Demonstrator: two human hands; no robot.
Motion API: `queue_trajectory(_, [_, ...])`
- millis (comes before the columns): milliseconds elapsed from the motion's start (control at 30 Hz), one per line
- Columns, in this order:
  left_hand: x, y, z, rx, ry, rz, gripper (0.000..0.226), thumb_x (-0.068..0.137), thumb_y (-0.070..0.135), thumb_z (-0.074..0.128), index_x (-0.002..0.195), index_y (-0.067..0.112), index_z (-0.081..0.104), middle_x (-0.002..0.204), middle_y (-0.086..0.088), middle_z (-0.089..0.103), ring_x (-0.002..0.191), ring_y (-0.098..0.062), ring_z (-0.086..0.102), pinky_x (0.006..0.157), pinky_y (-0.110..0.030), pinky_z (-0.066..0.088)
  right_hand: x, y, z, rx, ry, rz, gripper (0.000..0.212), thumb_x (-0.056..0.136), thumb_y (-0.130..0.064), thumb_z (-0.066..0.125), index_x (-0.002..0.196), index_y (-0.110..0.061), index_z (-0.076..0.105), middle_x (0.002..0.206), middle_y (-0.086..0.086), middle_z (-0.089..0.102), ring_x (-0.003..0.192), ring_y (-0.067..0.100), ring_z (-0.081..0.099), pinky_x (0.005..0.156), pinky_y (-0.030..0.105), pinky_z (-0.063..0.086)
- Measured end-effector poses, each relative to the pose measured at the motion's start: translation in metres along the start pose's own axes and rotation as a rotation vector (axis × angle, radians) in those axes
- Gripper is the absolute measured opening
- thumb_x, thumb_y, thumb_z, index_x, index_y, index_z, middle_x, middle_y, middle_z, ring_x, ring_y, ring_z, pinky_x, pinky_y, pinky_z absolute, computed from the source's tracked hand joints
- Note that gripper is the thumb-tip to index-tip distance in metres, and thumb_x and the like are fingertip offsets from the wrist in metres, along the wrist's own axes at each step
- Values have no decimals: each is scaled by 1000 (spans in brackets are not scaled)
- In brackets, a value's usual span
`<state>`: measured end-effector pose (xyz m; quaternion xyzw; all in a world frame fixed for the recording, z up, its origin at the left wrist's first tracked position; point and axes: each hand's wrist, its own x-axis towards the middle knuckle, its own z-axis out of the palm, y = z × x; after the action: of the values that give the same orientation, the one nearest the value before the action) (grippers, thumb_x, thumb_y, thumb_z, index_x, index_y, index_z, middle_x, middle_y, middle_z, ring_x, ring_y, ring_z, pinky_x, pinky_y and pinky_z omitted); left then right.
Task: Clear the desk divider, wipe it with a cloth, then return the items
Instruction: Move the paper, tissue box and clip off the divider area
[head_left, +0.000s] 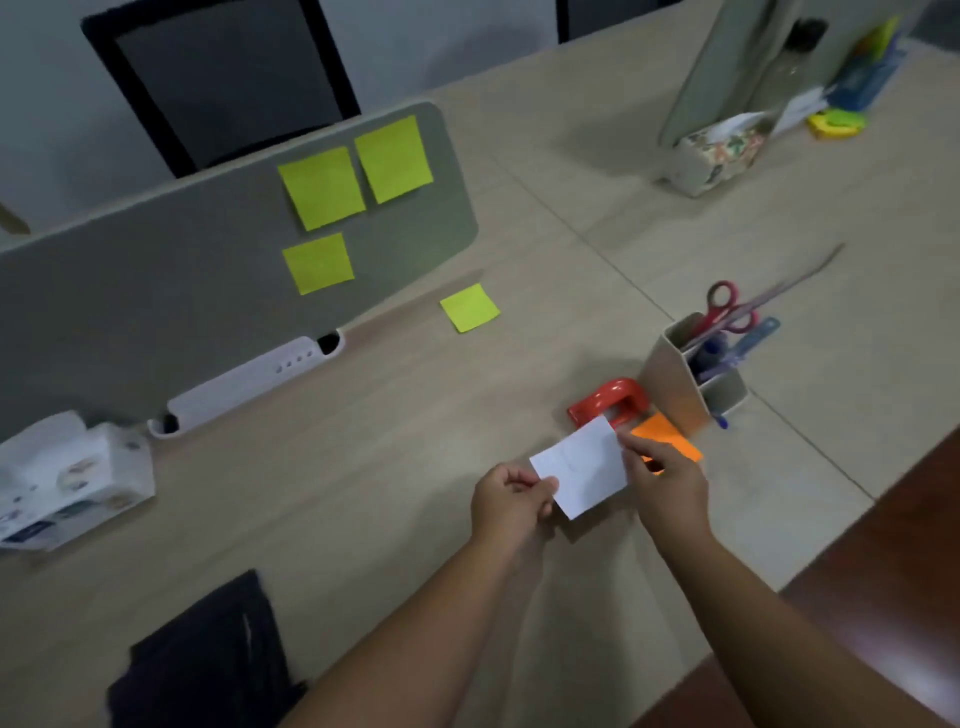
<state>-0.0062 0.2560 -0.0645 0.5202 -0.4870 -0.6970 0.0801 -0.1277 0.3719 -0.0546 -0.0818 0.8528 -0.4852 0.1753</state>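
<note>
A grey desk divider (156, 291) stands across the left of the desk with three yellow-green sticky notes (322, 187) stuck on its right part. Another yellow-green note (470, 307) lies flat on the desk by the divider's right end. A white paper slip (582, 467) is held just above the desk by both hands: my left hand (511, 501) pinches its lower left corner, my right hand (667, 478) pinches its right edge. An orange sticky pad (665, 434) lies under my right hand. A dark cloth (208, 660) lies crumpled at the near left.
A red hole punch (610, 397) sits just beyond the slip, next to a beige pen holder (675, 374) with red scissors and pens. A white cable tray (249, 382) runs along the divider's foot. A white box (67, 478) sits at the left; a tissue box (719, 150) far right.
</note>
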Motion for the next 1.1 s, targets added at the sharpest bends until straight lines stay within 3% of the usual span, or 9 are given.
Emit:
queue_trajectory(300, [4, -18, 73, 254, 6, 50, 19, 71, 11, 75, 75, 17, 57, 66, -7, 70, 53, -15, 61, 66, -31, 54, 27, 39, -49, -39, 17, 116, 28, 90, -8, 56, 114, -14, 69, 102, 3, 68, 87, 12, 57, 80, 18, 37])
queue_trajectory(400, [9, -22, 79, 348, 55, 83, 19, 70, 13, 74, 73, 18, 55, 68, -7, 71, 51, -10, 62, 58, -22, 50, 34, 46, -47, -63, -15, 70, 27, 91, -7, 55, 113, -13, 68, 105, 1, 65, 90, 10, 55, 81, 16, 36])
queue_trajectory(533, [11, -23, 82, 366, 67, 88, 22, 70, 9, 72, 71, 16, 51, 56, -3, 66, 49, -15, 63, 64, -34, 57, 38, 55, -43, -164, -25, -21, 26, 89, -6, 56, 111, -12, 69, 106, 1, 58, 91, 12, 54, 77, 10, 33])
queue_trajectory(633, [9, -25, 75, 343, 82, 104, 22, 70, 14, 77, 71, 16, 54, 53, 3, 62, 51, -15, 62, 62, -30, 54, 30, 54, -43, -185, 37, -108, 22, 86, -2, 58, 100, -13, 72, 99, 0, 49, 84, 15, 54, 69, 1, 33])
queue_trajectory(700, [9, -26, 62, 330, 122, 110, 20, 72, 20, 77, 69, 20, 57, 57, 5, 62, 58, -16, 63, 61, -26, 51, 18, 51, -41, -168, 62, -158, 21, 84, -1, 60, 89, -17, 72, 96, -2, 50, 87, 14, 50, 71, -2, 33])
queue_trajectory(800, [10, -20, 23, 276, 225, 120, 20, 70, 29, 79, 68, 22, 60, 67, 1, 68, 68, -21, 67, 70, -33, 54, -4, 43, -25, -206, 12, -306, 24, 78, 3, 65, 79, -20, 71, 87, -6, 52, 88, 11, 44, 70, 6, 31])
queue_trajectory(900, [8, -10, -35, 185, 369, 135, 21, 68, 33, 79, 68, 22, 62, 67, 2, 66, 71, -24, 67, 72, -38, 56, -23, 22, 10, -208, -157, -435, 28, 74, 7, 66, 75, -21, 71, 83, -4, 54, 85, 13, 47, 71, 8, 29])
queue_trajectory(1033, [-8, 9, -127, 82, 574, 205, 16, 77, 23, 77, 71, 22, 62, 72, 0, 65, 72, -21, 62, 74, -34, 52, -46, -32, 69, -176, -342, -577, 29, 73, 7, 65, 74, -21, 72, 81, -3, 56, 81, 17, 53, 71, 20, 33])
queue_trajectory(1100, [-17, 18, -175, 80, 663, 219, 14, 78, 21, 75, 74, 20, 62, 76, 1, 65, 75, -20, 62, 77, -33, 51, -56, -61, 99, -161, -427, -622, 29, 74, 6, 64, 74, -22, 72, 80, -4, 56, 81, 17, 52, 69, 19, 29])
